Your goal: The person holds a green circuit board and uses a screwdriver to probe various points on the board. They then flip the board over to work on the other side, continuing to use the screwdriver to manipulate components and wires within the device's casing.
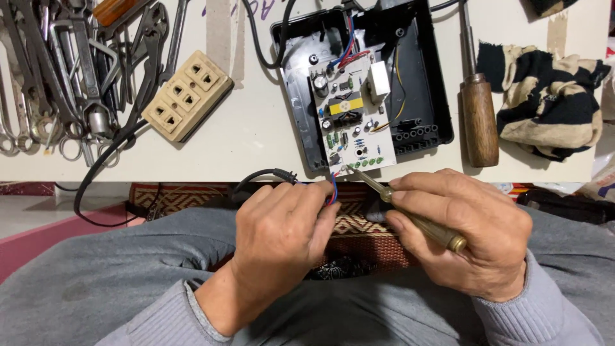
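A white circuit board [349, 112] with small components lies tilted in an open black plastic case [423, 77] on the white table. My right hand [464, 234] grips a brass-coloured pen-like tool [410, 214], its tip touching the board's near edge. My left hand [278, 237] pinches red and blue wires [332, 189] that run to the same edge, along with a black cable [259, 176].
A beige multi-socket strip [187, 96] lies to the left, next to a heap of wrenches and pliers [70, 70]. A wooden-handled tool [478, 122] and a black-and-cream cloth [551, 102] lie to the right. The table edge [192, 176] runs just above my lap.
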